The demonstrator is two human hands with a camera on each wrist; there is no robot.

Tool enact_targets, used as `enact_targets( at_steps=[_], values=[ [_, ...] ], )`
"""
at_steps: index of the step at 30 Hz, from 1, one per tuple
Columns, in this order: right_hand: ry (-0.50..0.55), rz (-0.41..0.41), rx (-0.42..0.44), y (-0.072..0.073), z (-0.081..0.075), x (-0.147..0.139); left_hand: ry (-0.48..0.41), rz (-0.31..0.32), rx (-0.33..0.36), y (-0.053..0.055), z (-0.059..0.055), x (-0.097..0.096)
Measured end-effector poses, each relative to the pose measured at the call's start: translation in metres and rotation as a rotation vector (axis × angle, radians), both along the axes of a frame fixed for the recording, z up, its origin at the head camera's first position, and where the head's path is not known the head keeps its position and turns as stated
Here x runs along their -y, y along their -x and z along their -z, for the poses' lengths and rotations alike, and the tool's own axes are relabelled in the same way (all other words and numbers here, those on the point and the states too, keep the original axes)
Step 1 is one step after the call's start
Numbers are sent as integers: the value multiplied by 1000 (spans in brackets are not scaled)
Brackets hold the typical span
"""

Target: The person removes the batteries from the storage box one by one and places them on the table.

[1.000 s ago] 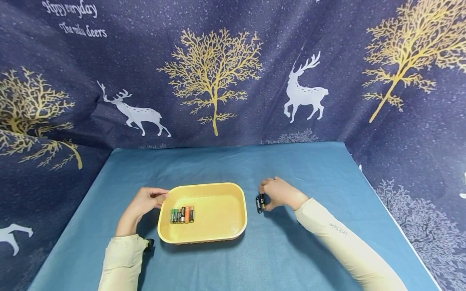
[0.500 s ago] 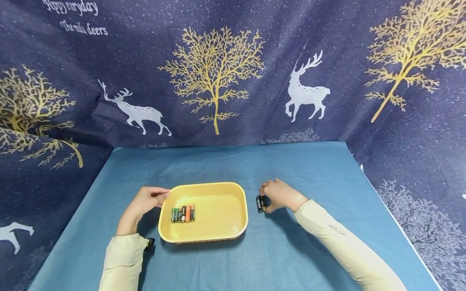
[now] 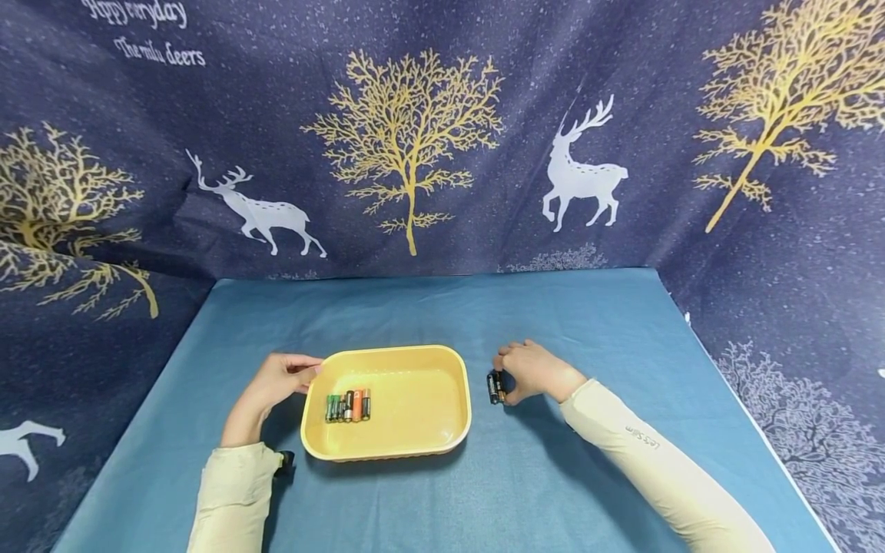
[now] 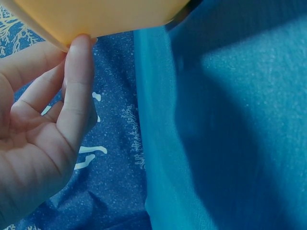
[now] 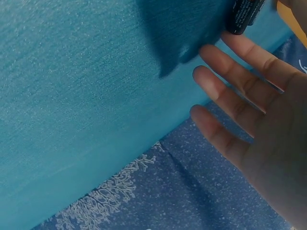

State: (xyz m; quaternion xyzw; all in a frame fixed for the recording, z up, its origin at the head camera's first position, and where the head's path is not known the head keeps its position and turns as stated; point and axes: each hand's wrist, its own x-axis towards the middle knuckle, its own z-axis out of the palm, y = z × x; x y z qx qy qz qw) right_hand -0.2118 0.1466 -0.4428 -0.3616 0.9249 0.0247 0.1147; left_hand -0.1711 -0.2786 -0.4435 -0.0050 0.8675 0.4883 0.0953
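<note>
Free lane on blue cloth (image 3: 442,311) betw. yellow tray (image 3: 422,407) & dark batt. pair (image 3: 494,389); R hand (image 3: 535,370) blocks pair's R side. Tray's R half has room from above; batt. row (image 3: 348,406) takes up L part, tray sides bar low entry. L hand (image 3: 273,380) obstructs L rim. Cloth also free behind & in front of tray; backdrop (image 3: 498,230) bounds far edge

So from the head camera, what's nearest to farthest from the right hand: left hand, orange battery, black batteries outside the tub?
1. Black batteries: right of the tub.
2. Orange battery: inside, left half.
3. Left hand: at the tub's left rim.
</note>
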Motion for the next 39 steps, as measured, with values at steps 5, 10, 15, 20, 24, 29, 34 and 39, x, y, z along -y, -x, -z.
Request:
enact_targets(
  at_steps=[5, 10, 15, 20, 24, 29, 34, 39],
  values=[
    [17, -8, -9, -2, -7, 2, -4, 0, 0, 0, 0, 0],
    [51, 1, 2, -2, -22, 8, -6, -3, 2, 1, 1, 1],
    [79, 12, -7, 0, -40, 19, -7, -5, 4, 1, 1, 1],
    [90, -18, -36, 2, -55, 33, -4, -9, 4, 1, 0, 0],
    [95, -48, -45, 4, -63, 48, -2, -9, 4, 0, 1, 0],
    [108, -101, -55, 6, -70, 66, -3, -8, -1, 0, 2, 1],
    [135, -149, -76, 8, -77, 84, -8, -11, -1, 0, 2, 1],
    [132, -184, -99, 9, -82, 105, -3, -13, 3, 0, 2, 1]
  ],
)
